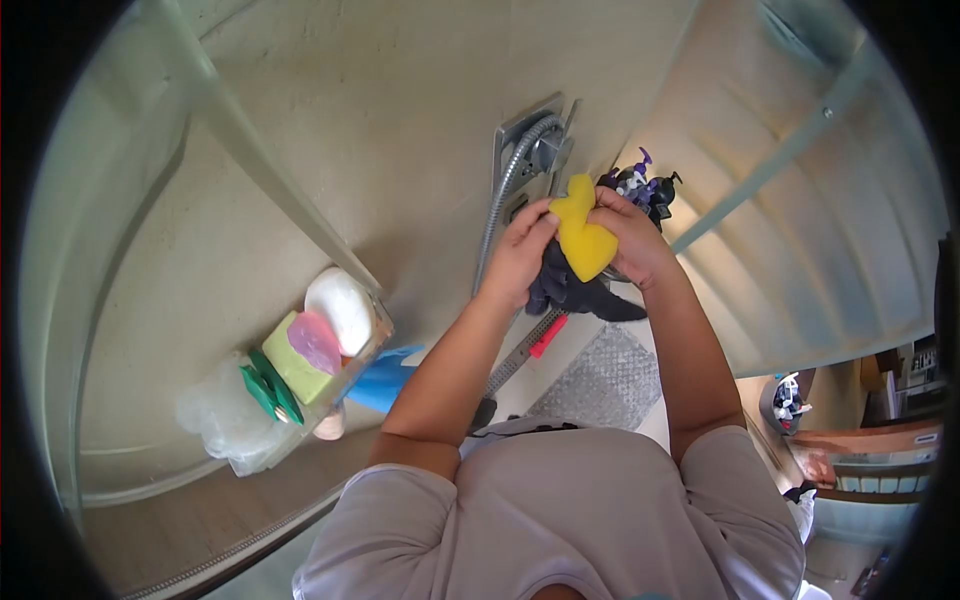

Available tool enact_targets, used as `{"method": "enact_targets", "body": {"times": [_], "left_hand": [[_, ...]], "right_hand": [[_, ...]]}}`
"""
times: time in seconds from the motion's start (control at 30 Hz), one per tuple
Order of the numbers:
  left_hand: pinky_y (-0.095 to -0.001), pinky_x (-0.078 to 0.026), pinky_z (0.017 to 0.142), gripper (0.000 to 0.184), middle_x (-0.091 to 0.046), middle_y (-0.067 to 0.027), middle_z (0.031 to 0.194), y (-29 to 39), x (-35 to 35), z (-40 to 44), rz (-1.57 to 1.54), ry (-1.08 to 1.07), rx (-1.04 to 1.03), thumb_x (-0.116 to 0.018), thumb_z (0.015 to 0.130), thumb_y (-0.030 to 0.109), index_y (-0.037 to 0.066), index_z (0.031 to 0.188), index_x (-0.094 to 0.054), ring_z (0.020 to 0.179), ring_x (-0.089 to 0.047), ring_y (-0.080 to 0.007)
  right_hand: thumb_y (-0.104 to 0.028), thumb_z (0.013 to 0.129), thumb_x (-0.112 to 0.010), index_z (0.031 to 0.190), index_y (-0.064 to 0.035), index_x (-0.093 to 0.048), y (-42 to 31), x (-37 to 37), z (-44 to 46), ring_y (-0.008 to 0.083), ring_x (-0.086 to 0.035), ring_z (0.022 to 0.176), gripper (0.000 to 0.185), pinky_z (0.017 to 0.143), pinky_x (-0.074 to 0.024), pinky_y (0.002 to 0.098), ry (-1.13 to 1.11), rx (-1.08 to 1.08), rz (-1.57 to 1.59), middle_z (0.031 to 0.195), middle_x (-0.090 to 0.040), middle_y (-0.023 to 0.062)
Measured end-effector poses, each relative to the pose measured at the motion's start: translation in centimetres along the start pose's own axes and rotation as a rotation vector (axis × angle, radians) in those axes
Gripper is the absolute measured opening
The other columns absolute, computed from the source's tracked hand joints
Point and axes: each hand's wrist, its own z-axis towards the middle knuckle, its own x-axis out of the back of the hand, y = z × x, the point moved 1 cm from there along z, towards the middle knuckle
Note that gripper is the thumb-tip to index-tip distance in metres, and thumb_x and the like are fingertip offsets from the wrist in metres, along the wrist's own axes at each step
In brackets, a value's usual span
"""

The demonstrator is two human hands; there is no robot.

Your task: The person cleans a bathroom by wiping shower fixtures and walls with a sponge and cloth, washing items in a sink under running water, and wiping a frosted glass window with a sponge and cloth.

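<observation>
A bright yellow sponge (585,238) with a wavy outline is held up between my two hands. My left hand (520,255) pinches its left edge with thumb and fingers. On the opposite edge, my right hand (632,238) grips it the same way. Just under the sponge hangs a dark cloth-like bundle (562,285), possibly a glove. It lies against my left hand, but I cannot tell whether the fingers hold it too.
A shower valve with metal hose (515,165) is on the wall ahead; pump bottles (650,190) stand behind my right hand. At left, a shelf holds a green block (298,365) and white container (340,308). Below are a red-handled tool (548,336) and patterned mat (605,370).
</observation>
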Motion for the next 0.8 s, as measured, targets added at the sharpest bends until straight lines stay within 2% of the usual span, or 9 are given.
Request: {"method": "enact_targets", "body": {"times": [0.1, 0.13, 0.2, 0.27, 0.37, 0.47, 0.6, 0.7, 0.8], "left_hand": [[-0.0227, -0.043, 0.075, 0.022, -0.056, -0.0012, 0.095, -0.7, 0.1, 0.1, 0.093, 0.001, -0.117, -0.055, 0.086, 0.012, 0.006, 0.107, -0.053, 0.089, -0.051, -0.0065], [-0.0249, -0.043, 0.075, 0.022, -0.057, -0.0041, 0.093, -0.9, 0.2, 0.4, 0.137, 0.022, -0.126, -0.058, 0.081, 0.005, 0.005, 0.103, -0.054, 0.089, -0.054, -0.0123], [-0.0266, -0.044, 0.075, 0.022, -0.058, -0.0072, 0.094, -0.2, 0.8, 1.3, 0.643, 0.116, -0.61, -0.058, 0.078, 0.003, 0.004, 0.101, -0.055, 0.087, -0.056, -0.0185], [-0.0306, -0.045, 0.075, 0.024, -0.057, -0.0118, 0.097, 0.8, 1.1, 1.5, 0.91, 0.126, -0.909, -0.058, 0.071, 0.0, 0.004, 0.094, -0.057, 0.087, -0.056, -0.0289], [-0.0326, -0.046, 0.074, 0.02, -0.057, -0.0082, 0.097, 0.6, 1.1, 1.2, 1.026, -0.166, -0.837, -0.06, 0.069, 0.001, 0.006, 0.088, -0.06, 0.087, -0.056, -0.0275], [-0.0333, -0.047, 0.072, 0.022, -0.057, -0.0067, 0.094, 0.6, 0.6, 0.7, 1.093, -0.173, -0.868, -0.063, 0.065, -0.001, 0.008, 0.085, -0.061, 0.085, -0.056, -0.0271], [-0.0333, -0.047, 0.072, 0.024, -0.057, -0.0066, 0.092, 0.7, 1.4, 0.9, 1.13, -0.383, -0.919, -0.065, 0.063, 0.0, 0.008, 0.085, -0.061, 0.084, -0.055, -0.0271], [-0.0333, -0.046, 0.073, 0.024, -0.056, -0.0077, 0.091, 0.5, 1.5, 0.3, 1.154, -0.415, -0.931, -0.068, 0.064, 0.003, 0.008, 0.086, -0.06, 0.082, -0.055, -0.0265], [-0.0314, -0.045, 0.074, 0.024, -0.056, -0.0081, 0.087, 1.2, 1.3, 0.0, 0.919, -0.061, -0.798, -0.068, 0.07, 0.009, 0.008, 0.091, -0.059, 0.081, -0.055, -0.0232]], "right_hand": [[-0.019, 0.085, -0.053, 0.114, -0.0073, -0.044, 1.2, 0.5, 0.4, 0.0211, -0.057, 0.088, 0.033, 0.073, -0.0469, 0.0306, 0.127, 0.102, -0.231, 0.1, -0.055, 0.007], [-0.023, 0.085, -0.054, 0.115, -0.0082, -0.044, 1.3, 0.4, 0.1, 0.0203, -0.056, 0.091, 0.035, 0.074, -0.0462, 0.0319, 0.224, 0.13, -0.269, 0.101, -0.055, 0.0068], [-0.03, 0.085, -0.055, 0.117, -0.0099, -0.044, 2.0, -0.7, -0.7, 0.0187, -0.054, 0.095, 0.039, 0.075, -0.0449, 0.0344, 0.41, 0.183, -0.343, 0.104, -0.054, 0.0063], [-0.033, 0.085, -0.055, 0.119, -0.0103, -0.043, 1.4, -2.3, -1.8, 0.0179, -0.052, 0.098, 0.043, 0.077, -0.0438, 0.0371, 0.299, 0.087, 0.027, 0.105, -0.054, 0.0063], [-0.026, 0.084, -0.056, 0.119, -0.0102, -0.044, 1.3, -3.0, -1.4, 0.0182, -0.054, 0.096, 0.041, 0.076, -0.046, 0.0357, 0.129, 0.041, 0.242, 0.106, -0.055, 0.0074], [-0.012, 0.082, -0.055, 0.114, -0.0071, -0.049, 1.5, -2.3, -0.3, 0.0186, -0.057, 0.09, 0.033, 0.072, -0.0499, 0.0334, 0.072, 0.107, 0.288, 0.103, -0.057, 0.0083], [-0.01, 0.083, -0.053, 0.114, -0.006, -0.049, 2.0, -2.0, -0.8, 0.0194, -0.057, 0.092, 0.031, 0.073, -0.0502, 0.0335, 0.085, -0.096, 0.42, 0.104, -0.057, 0.0087], [-0.01, 0.083, -0.052, 0.114, -0.0059, -0.048, 2.6, -1.2, -0.9, 0.0197, -0.057, 0.093, 0.032, 0.074, -0.05, 0.0344, 0.029, -0.138, 0.393, 0.103, -0.057, 0.0083], [-0.009, 0.083, -0.054, 0.113, -0.0058, -0.049, 2.4, -1.0, -1.5, 0.0189, -0.057, 0.093, 0.031, 0.075, -0.0494, 0.0341, 0.171, 0.01, 0.311, 0.102, -0.057, 0.0071]]}}
